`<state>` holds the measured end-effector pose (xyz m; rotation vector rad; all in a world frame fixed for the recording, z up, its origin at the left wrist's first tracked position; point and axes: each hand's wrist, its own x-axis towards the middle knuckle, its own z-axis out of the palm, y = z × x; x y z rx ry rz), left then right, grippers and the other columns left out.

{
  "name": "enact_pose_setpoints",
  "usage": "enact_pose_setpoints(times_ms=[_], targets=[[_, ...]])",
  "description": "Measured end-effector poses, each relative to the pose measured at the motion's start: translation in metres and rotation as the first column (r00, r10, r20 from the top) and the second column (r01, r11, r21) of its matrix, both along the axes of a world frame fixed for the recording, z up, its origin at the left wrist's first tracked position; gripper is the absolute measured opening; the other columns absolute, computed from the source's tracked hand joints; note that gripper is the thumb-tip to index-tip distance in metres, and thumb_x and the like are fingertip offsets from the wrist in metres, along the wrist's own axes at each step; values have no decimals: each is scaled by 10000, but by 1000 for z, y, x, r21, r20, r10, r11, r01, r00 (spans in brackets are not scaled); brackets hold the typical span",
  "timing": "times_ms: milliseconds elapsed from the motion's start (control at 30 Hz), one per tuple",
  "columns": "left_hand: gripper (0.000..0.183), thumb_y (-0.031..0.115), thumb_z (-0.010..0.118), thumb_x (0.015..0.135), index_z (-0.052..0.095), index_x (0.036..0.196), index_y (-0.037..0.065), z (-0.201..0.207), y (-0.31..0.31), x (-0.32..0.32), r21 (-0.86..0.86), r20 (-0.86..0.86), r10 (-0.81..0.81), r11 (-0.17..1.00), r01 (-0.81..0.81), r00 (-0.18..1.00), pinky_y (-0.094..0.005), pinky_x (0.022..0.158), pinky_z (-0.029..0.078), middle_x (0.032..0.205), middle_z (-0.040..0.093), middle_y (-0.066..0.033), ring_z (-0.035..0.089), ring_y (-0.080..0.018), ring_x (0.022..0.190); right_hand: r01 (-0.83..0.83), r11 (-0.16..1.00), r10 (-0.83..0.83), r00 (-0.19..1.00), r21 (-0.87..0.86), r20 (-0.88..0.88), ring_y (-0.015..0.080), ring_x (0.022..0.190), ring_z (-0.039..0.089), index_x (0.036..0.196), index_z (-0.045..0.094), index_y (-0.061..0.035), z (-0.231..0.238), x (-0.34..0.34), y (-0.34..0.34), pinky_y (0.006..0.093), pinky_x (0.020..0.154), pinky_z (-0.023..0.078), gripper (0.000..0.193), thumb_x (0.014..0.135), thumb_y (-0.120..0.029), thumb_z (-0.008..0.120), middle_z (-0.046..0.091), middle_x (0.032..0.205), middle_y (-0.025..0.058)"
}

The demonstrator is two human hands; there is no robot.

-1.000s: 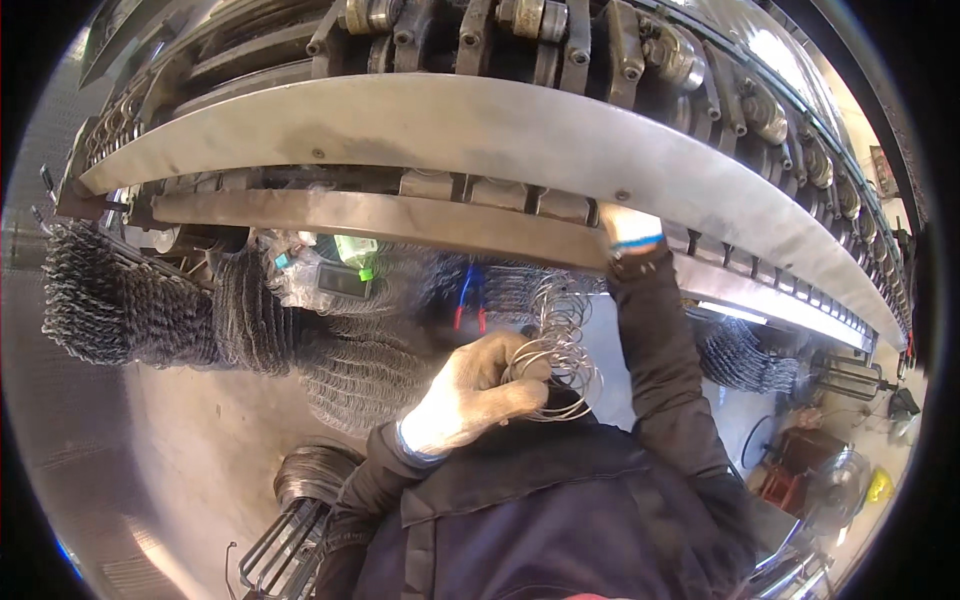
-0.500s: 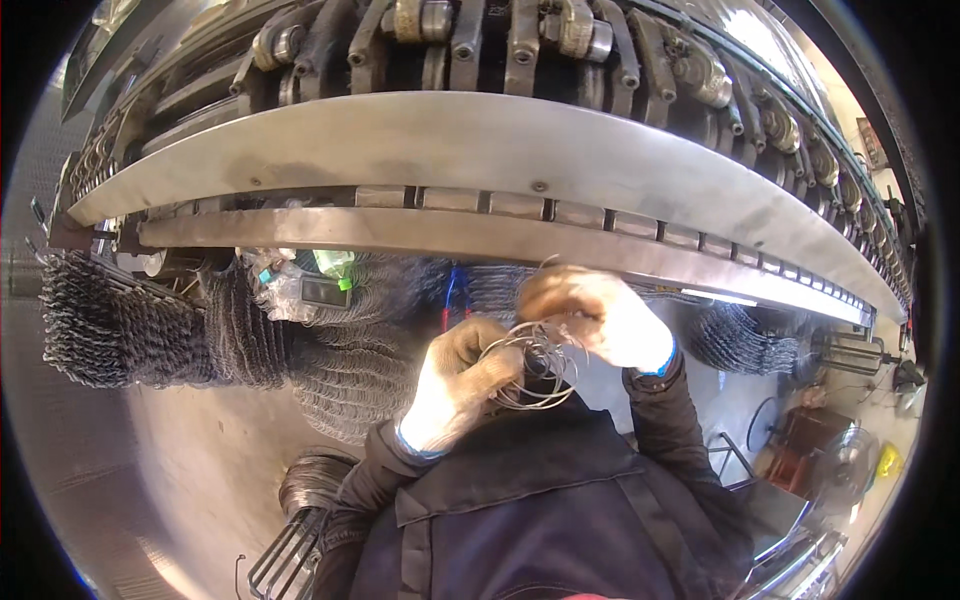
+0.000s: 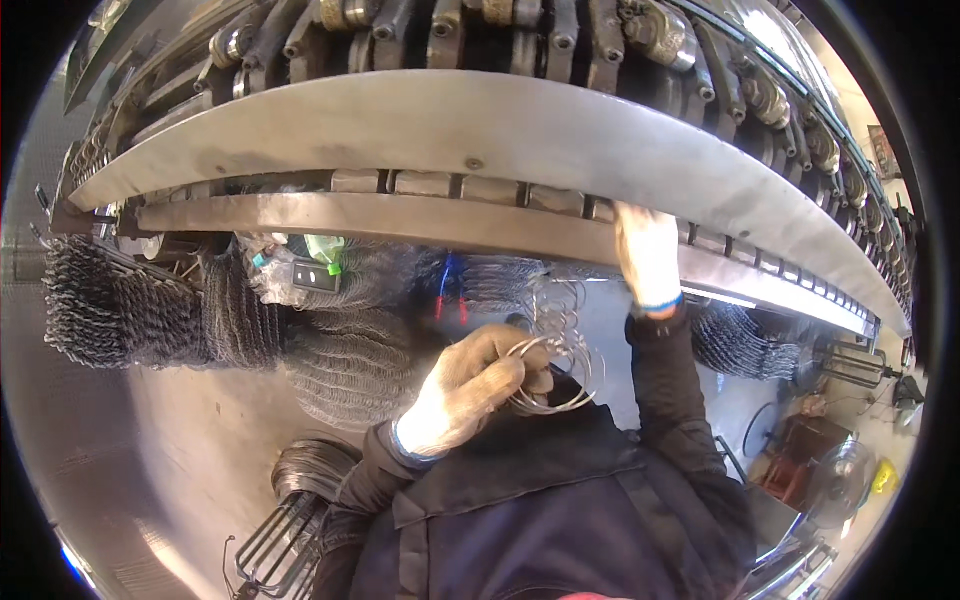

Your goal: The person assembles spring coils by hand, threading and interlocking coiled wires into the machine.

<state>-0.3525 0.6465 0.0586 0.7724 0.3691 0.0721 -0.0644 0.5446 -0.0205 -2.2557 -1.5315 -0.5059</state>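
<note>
My left hand (image 3: 470,385), in a tan work glove with a blue cuff, is closed around a loose coil of thin metal wire (image 3: 575,402) in front of my chest. Several loops stick out past the fingers, and fainter ones rise above them. My right hand (image 3: 645,255), gloved the same way, reaches up to the lower metal bar (image 3: 420,222) of the machine. Its fingertips are at the slot with metal blocks (image 3: 490,188), under the wide steel plate (image 3: 400,125). Glare and the reach hide how those fingers are bent and whether they hold anything.
Dark wire mesh bundles (image 3: 160,310) hang below the bar at left, others (image 3: 745,340) at right. A phone (image 3: 315,277) lies on clear plastic. A wire coil (image 3: 310,470) rests on a rack at lower left. Machine levers (image 3: 445,35) line the top.
My right hand has left the wire coil and moved up and right to the bar's slot. My left hand keeps the coil, now slightly lower; the view has shifted a little.
</note>
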Motion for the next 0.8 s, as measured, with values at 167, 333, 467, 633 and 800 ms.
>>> enact_pose_setpoints(times_ms=[167,333,467,633,800], targets=[[348,222,571,1051,568,1270,-49,-1,-14,18,27,-47,66,998,-64,997,-306,846,555,1088,670,-122,650,-159,955,-708,700,594,503,95,-628,354,1185,618,1179,679,-44,72,-41,-18,432,1022,503,307,947,-244,659,668,1219,150],[273,181,632,1015,623,1147,-58,3,-32,30,110,-89,50,993,-40,995,-295,773,570,1013,694,-141,665,-154,867,-178,984,165,836,26,-524,379,1239,592,1235,659,-7,29,2,-52,471,1053,477,342,972,-223,626,647,1281,192],[249,138,668,986,620,1109,-73,2,-33,38,166,-121,-50,984,70,991,-302,756,577,977,705,-150,674,-166,847,118,986,-140,973,121,185,386,1077,660,1216,653,15,-30,53,-43,448,932,532,311,968,-168,609,688,1197,188],[227,135,643,1006,616,1138,-48,-2,-29,41,31,-76,-64,997,66,995,-282,731,586,1020,709,-170,695,-166,841,14,999,-25,964,44,266,421,984,661,1221,654,-19,-16,66,-79,492,852,538,311,912,-48,627,676,1135,230],[276,198,650,1025,603,1167,-34,-17,-23,51,17,4,-91,996,91,996,-280,728,606,1044,719,-167,714,-157,807,-420,897,315,395,136,-863,321,1158,645,1199,674,-41,86,-25,-66,420,979,528,305,923,-170,664,681,1253,148]])
